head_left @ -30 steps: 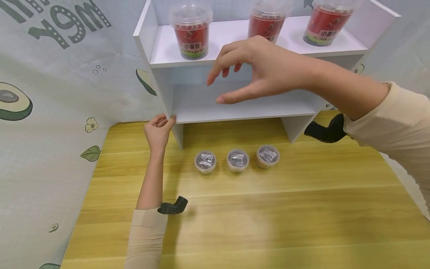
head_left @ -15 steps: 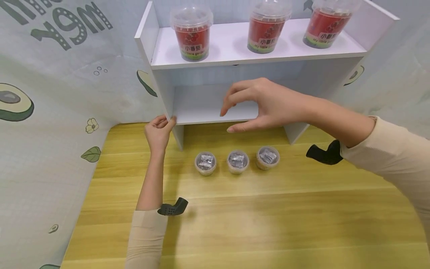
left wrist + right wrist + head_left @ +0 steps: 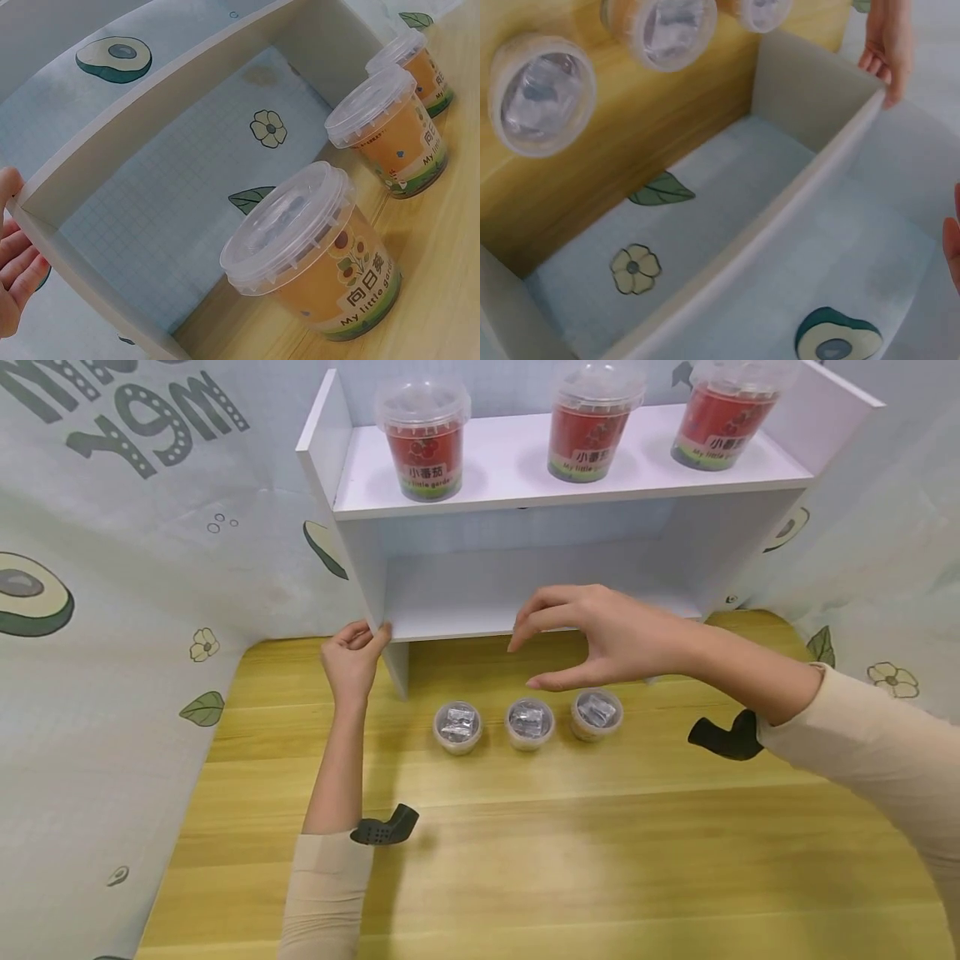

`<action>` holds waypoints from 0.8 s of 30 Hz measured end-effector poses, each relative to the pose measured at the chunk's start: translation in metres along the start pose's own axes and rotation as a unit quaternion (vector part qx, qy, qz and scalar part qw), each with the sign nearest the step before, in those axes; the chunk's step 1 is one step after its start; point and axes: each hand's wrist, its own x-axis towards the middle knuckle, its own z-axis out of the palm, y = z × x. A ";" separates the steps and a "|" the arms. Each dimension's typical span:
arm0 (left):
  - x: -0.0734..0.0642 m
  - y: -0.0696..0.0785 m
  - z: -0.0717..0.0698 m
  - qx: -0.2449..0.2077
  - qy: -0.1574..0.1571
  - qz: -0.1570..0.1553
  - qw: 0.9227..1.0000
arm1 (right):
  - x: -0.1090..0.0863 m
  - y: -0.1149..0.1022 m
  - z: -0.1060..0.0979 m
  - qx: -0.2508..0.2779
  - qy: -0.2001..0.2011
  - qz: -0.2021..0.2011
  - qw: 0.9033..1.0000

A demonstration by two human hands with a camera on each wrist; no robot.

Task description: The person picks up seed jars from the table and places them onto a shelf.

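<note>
My left hand point(image 3: 351, 662) grips the left side panel of a white shelf point(image 3: 450, 593), thumb at the front edge and fingers behind it. My right hand point(image 3: 615, 635) hangs in front of the lower board, fingers bent loosely and apart from the thumb, nothing between them. Below it, three small lidded cups stand in a row on the wooden table: a left cup point(image 3: 457, 727), a middle cup point(image 3: 529, 724) and a right cup point(image 3: 597, 715). In the left wrist view the nearest cup point(image 3: 337, 277) shows an orange sunflower label and a clear lid.
On the top board stand three red-labelled tomato cups, at left point(image 3: 427, 456), middle point(image 3: 588, 435) and right point(image 3: 723, 422). The lower board bears nothing in the head view. A printed cloth point(image 3: 150, 568) hangs behind and beside the wooden table point(image 3: 525, 843).
My right hand has come down from before the top board to just above the row of small cups, still holding nothing. My left hand keeps its grip on the shelf.
</note>
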 end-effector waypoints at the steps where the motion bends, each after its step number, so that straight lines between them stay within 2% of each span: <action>1: 0.000 0.000 0.000 -0.002 0.000 -0.002 1.000 | -0.003 0.001 0.002 0.001 0.000 0.004 1.000; 12: 0.000 -0.001 0.000 -0.002 0.001 -0.010 1.000 | -0.030 0.009 0.022 -0.020 0.022 0.000 1.000; 15: -0.002 0.003 0.000 -0.010 -0.004 -0.010 1.000 | -0.034 0.008 0.023 -0.025 0.023 0.005 0.999; 22: -0.014 0.023 0.000 -0.014 -0.008 -0.006 1.000 | -0.043 0.009 0.026 -0.030 0.021 0.022 0.999; 24: -0.012 0.021 -0.001 -0.013 -0.009 -0.005 1.000 | -0.046 0.010 0.029 -0.025 0.017 0.036 0.999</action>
